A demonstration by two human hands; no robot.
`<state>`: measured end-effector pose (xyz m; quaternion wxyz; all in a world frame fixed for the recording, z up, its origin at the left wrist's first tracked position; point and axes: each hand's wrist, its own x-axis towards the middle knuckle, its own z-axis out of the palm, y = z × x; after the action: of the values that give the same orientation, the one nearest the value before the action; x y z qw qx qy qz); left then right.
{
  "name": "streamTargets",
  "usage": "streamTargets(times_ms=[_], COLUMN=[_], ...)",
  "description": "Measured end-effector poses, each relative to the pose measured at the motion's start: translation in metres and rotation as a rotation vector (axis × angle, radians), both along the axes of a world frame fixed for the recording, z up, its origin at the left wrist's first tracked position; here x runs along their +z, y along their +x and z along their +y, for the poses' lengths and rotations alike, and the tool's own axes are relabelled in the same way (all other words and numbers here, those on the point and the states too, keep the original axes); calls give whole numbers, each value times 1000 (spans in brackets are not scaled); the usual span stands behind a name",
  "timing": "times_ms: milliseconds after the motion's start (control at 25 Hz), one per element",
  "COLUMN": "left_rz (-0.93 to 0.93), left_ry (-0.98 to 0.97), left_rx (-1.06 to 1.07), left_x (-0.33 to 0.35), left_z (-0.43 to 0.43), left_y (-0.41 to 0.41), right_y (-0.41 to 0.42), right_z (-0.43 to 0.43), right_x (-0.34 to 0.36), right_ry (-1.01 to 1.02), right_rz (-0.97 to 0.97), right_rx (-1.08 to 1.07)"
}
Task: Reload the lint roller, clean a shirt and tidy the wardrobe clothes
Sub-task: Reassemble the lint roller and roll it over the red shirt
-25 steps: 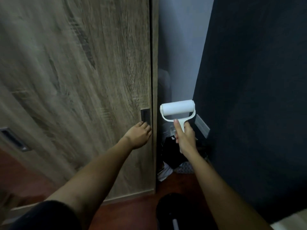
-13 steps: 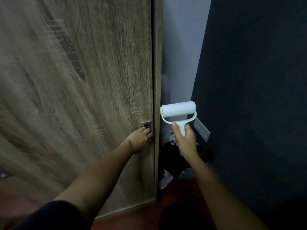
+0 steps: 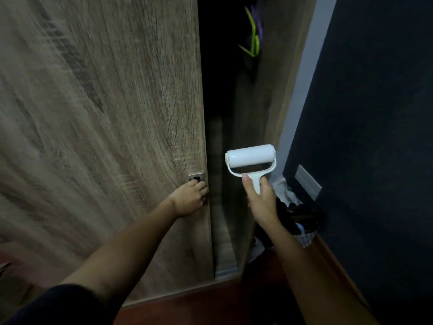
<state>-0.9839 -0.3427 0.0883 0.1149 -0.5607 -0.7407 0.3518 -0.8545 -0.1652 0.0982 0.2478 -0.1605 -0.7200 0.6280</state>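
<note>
White lint roller (image 3: 250, 158), one; door (image 3: 105, 137), one.

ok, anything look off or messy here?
Only the gap between wardrobe and dark wall: a jumbled heap of dark cloth, a white bag and a mesh basket, crammed together. The lint roller in the right hand and the door, left hand on its handle, look intact.

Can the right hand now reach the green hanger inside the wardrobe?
Probably not yet. The right hand grips the lint roller, the door leaves only a narrow gap, and the green hanger hangs well above that hand.
</note>
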Motion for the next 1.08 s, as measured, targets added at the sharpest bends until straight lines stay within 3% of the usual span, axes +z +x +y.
streamTargets(times_ms=[480,1000,1080], left_rz=[8,21,44], left_ry=[-24,-24,-38], left_rx=[91,393,332], left_x=[12,19,13], left_z=[-224,-368,-375], left_y=[-15,-18,-18], right_y=[-34,-75,-78], right_z=[-199,-267,-273], right_x=[20,43,44], right_ry=[-8,39,30], right_rz=[12,52,61], right_rx=[69,204,223])
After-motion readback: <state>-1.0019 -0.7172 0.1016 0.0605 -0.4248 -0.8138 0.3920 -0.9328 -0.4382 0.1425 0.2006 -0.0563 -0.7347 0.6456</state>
